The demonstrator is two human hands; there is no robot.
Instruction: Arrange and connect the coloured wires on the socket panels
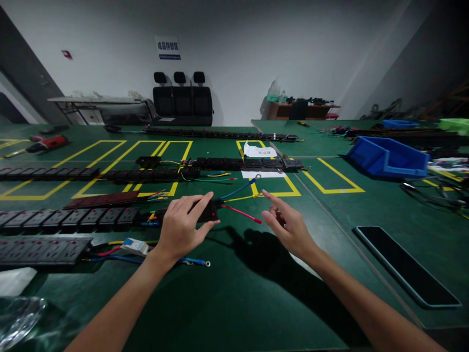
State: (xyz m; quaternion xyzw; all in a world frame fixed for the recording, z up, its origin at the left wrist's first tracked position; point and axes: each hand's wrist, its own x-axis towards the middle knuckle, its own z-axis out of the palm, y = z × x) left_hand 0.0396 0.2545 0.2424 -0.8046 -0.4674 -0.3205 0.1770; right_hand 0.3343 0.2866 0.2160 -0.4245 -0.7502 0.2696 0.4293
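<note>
My left hand [186, 222] is closed around the end of a black power strip [209, 211], thumb below and fingers on top. From that end come a blue wire [238, 189] with a ring terminal, a yellow wire [238, 198] and a red wire [240, 213] with a red-sleeved tip. My right hand [287, 222] has its index finger stretched out by the yellow wire's tip, thumb apart; whether the fingertip touches it I cannot tell. Below my left hand, a white-and-blue breaker [135, 246] sits among the wires of another power strip [44, 250].
A phone [406, 264] lies at the right, with a blue bin [389, 157] behind it. More power strips [234, 164] lie across the green table [234, 313]. A red power tool [47, 143] lies at the far left, clear plastic [20, 318] at the near left.
</note>
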